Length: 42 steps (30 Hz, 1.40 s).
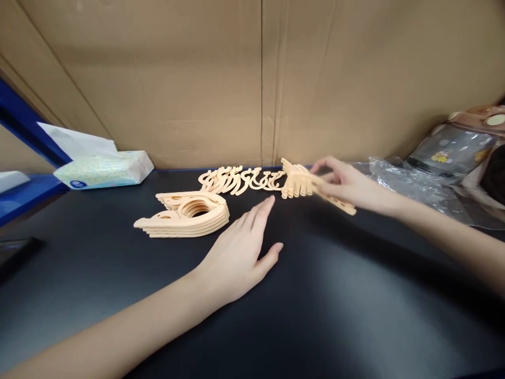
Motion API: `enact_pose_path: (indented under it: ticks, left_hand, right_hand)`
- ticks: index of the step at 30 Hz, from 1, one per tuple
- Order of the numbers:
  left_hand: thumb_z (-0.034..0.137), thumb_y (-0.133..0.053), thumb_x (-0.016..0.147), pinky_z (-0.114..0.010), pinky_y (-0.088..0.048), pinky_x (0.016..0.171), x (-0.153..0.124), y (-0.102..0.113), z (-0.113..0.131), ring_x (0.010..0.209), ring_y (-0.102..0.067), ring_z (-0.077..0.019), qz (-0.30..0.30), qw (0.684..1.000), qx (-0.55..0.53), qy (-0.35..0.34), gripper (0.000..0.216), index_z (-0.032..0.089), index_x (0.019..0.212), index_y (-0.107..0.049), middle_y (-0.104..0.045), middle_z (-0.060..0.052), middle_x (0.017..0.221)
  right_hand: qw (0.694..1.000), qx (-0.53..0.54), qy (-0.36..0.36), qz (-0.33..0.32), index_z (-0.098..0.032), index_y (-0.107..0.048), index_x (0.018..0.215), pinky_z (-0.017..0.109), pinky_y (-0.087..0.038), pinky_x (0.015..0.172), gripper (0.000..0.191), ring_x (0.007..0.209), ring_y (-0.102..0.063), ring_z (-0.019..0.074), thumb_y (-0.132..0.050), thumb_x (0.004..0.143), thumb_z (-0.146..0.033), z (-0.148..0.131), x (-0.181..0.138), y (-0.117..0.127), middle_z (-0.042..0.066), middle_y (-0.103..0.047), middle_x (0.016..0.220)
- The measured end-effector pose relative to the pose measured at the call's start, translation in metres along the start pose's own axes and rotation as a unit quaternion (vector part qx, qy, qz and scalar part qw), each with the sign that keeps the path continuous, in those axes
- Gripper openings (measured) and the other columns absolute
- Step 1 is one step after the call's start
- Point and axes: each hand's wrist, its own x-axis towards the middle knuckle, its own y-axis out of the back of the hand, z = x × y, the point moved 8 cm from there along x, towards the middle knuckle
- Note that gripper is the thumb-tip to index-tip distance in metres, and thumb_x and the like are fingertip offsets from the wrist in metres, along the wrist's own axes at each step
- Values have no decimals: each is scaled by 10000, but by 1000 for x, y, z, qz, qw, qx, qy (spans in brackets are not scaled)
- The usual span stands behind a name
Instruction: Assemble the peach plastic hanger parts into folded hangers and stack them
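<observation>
Though blurry, likely perforated plastic strip (342, 205)

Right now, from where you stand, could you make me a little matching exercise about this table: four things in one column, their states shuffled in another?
Things:
1. Tissue pack
2. Left hand
3. Right hand
4. Clear plastic

States:
A. Fingers closed on a peach-coloured piece
B. Crumpled, at the back right
C. With a white sheet sticking out of it
D. Palm down over the black tabletop, holding nothing

Right pairs: 1-C, 2-D, 3-A, 4-B
</observation>
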Motion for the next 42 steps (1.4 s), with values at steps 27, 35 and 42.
enact_pose_path:
  ticks: [27,35,42]
  left_hand:
    - [135,-479,950,-359,-424,782,4,4,16,908,-580,-194,36,994,-19,-101,222,181,1135,-591,-650,-28,1111]
    - [99,-512,889,-351,-435,771,4,7,13,860,-561,-186,37,993,-74,-85,214,172,1062,-614,-642,-27,1025]
    - [93,-466,905,-352,-447,823,3,5,15,910,-539,-198,31,993,-77,-89,230,148,1081,-605,-613,-51,1027]
  right_hand:
    - [907,-320,256,-94,-198,-613,1110,308,-432,695,236,782,-597,181,-499,930,-300,-48,-64,-56,22,-618,901]
    - [934,-261,235,-72,-199,-648,960,255,-386,626,188,735,-577,140,-574,920,-366,-43,-62,-51,-10,-616,835]
    - [932,-289,217,-10,-195,-657,913,268,-397,638,292,724,-595,158,-515,941,-450,-44,-31,-37,-1,-652,799]
